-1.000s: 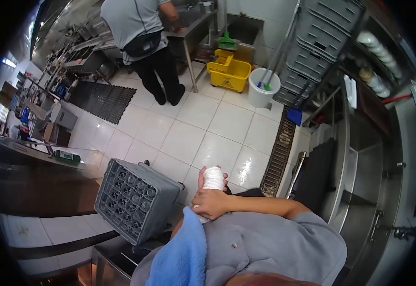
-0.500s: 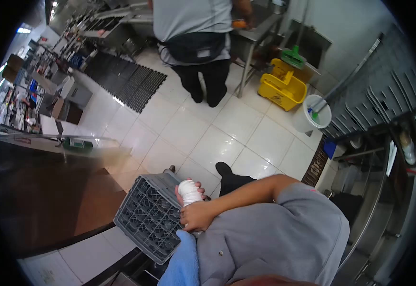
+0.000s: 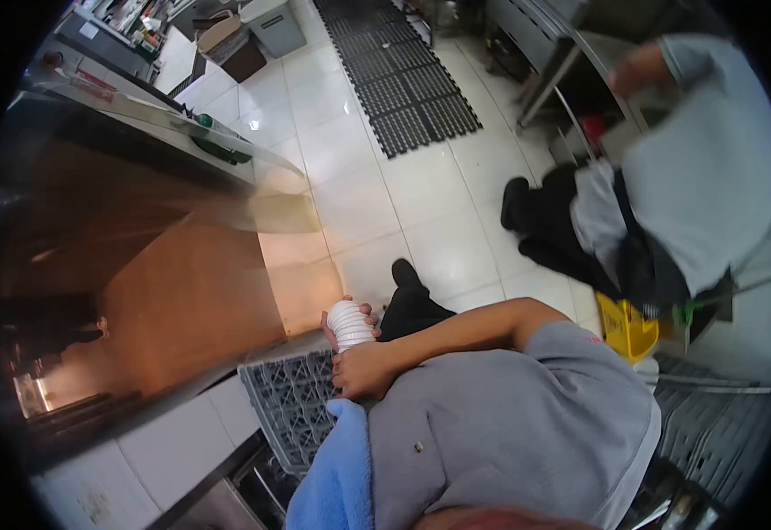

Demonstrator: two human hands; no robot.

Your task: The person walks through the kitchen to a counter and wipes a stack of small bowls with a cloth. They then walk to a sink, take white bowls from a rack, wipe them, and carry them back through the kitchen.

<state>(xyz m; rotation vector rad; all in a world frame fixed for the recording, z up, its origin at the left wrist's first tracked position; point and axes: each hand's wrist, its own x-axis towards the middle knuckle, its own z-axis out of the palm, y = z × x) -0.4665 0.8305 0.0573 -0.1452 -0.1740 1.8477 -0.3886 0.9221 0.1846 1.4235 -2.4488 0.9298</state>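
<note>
A white ridged stack (image 3: 351, 325), which looks like nested small dishes, is in front of my torso. The fingers of my left hand (image 3: 371, 316) curl round its far end and sides. My right hand (image 3: 365, 371) is closed at the near end of the stack, its arm crossing in front of the grey shirt. Just left of both hands is a grey plastic rack (image 3: 290, 408) with a grid of compartments, tilted. A blue towel (image 3: 337, 468) hangs over my left side and covers part of the rack. My left forearm is hidden.
A person (image 3: 703, 168) in a light shirt stands at the right, near a metal table. Behind them is a yellow mop bucket (image 3: 626, 329). A black floor mat (image 3: 403, 84) lies ahead. A brown panel (image 3: 191, 309) and a translucent strip (image 3: 284, 212) are at the left.
The view has turned left and forward. The other person now appears at the right, bent towards the table, and the brown panel is nearer. Both hands still hold the white stack.
</note>
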